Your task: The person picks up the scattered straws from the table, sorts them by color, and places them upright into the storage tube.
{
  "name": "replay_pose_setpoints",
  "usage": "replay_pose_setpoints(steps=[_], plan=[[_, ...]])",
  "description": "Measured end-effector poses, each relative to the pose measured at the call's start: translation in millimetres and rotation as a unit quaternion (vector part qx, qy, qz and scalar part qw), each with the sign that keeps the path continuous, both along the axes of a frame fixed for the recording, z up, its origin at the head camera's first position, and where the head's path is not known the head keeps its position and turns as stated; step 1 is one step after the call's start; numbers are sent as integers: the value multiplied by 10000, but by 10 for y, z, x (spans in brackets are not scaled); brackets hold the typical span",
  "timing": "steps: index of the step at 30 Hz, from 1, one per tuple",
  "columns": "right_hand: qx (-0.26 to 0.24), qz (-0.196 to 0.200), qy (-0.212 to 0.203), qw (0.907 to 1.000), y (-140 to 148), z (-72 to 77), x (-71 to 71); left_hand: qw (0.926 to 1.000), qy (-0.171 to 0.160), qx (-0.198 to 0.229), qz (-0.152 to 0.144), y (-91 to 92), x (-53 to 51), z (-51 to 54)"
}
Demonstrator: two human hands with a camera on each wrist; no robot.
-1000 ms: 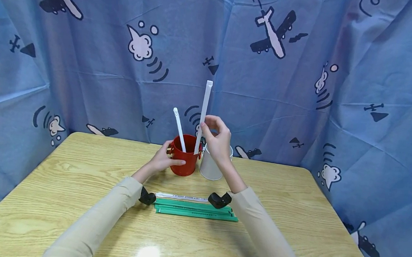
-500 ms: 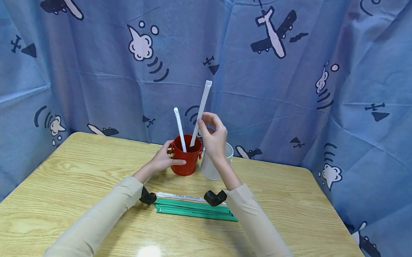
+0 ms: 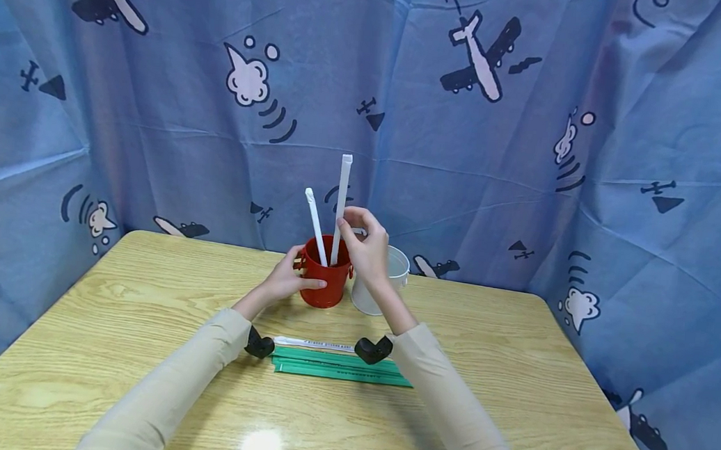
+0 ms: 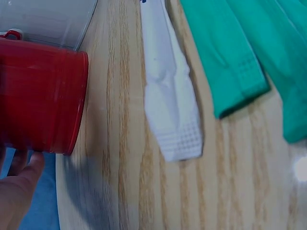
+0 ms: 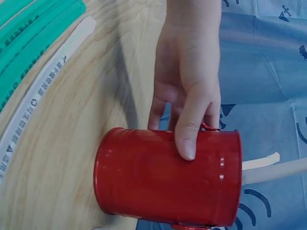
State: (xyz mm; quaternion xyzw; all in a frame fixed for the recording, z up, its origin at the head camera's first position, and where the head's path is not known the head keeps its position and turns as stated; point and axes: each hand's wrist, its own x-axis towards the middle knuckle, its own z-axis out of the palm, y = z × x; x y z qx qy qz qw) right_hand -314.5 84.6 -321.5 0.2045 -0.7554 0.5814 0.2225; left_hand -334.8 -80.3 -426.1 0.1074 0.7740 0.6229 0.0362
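Note:
A small red metal bucket [image 3: 323, 293] stands upright near the back of the table. My left hand [image 3: 283, 276] grips its left side, the thumb [image 5: 188, 139] across the front wall and the fingers mostly hidden behind. My right hand [image 3: 366, 250] pinches a white paper-wrapped straw [image 3: 343, 192] between thumb and fingers. That straw is nearly vertical, with its lower end inside the red bucket. Another white wrapped straw [image 3: 315, 222] leans leftward in the same bucket. Close on the right stands a white bucket [image 3: 364, 299], partly covered by my right hand and wrist.
In front of the buckets lies a white wrapped straw [image 3: 311, 343], printed with dark lettering. Several green wrapped straws [image 3: 337, 373] lie side by side nearer to me. Black wrist-worn devices [image 3: 373, 351] overhang this row. A blue patterned curtain [image 3: 216, 138] hangs behind the wooden table [image 3: 161, 295].
My right hand has moved left and the straw's lower end has gone from the red bucket's right rim down into it. The left hand and bucket have stayed put.

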Motion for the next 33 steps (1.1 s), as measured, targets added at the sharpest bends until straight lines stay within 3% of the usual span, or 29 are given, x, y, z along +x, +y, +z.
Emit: replay_pose_setpoints(steps=[14, 21, 27, 33], plan=[[291, -10, -158, 9995, -64, -115, -15, 9999, 76, -2, -100, -6, 9, 9], [430, 88, -243, 9987, -103, 28, 192, 9999, 80, 9, -130, -12, 12, 1], [452, 136, -356, 9983, -76, -230, -43, 9999, 65, 21, -113, -8, 0, 4], [572, 100, -448, 9973, -72, -325, -90, 9998, 119, 54, -133, -17, 15, 4]])
